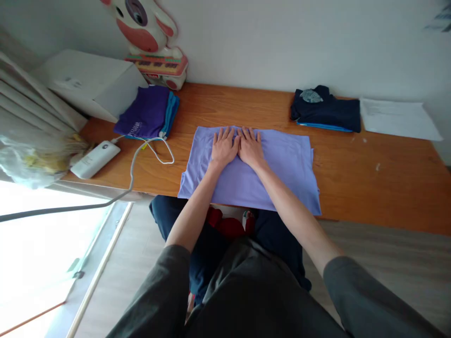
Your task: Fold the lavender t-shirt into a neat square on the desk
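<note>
A lavender cloth (232, 185), which looks like a folded garment, lies spread across the front middle of the wooden table, its near edge at the table's front edge. My left hand (224, 146) rests flat on its upper part, fingers stretched out toward the wall. Beside it, my right hand (251, 146) also lies flat on the cloth with fingers spread. The two hands touch or nearly touch at the thumbs. Neither one grips anything. Slight wrinkles show at the cloth's left side, and its right edge shows layers.
Purple and blue folded cloths (148, 110) lie at the left, near a white box (91, 82), a cow-shaped toy keyboard (158, 65) and a white power bank (95, 159) with a cable (132, 169). Toward the back right are dark folded clothes (327, 110) and a white sheet (396, 117).
</note>
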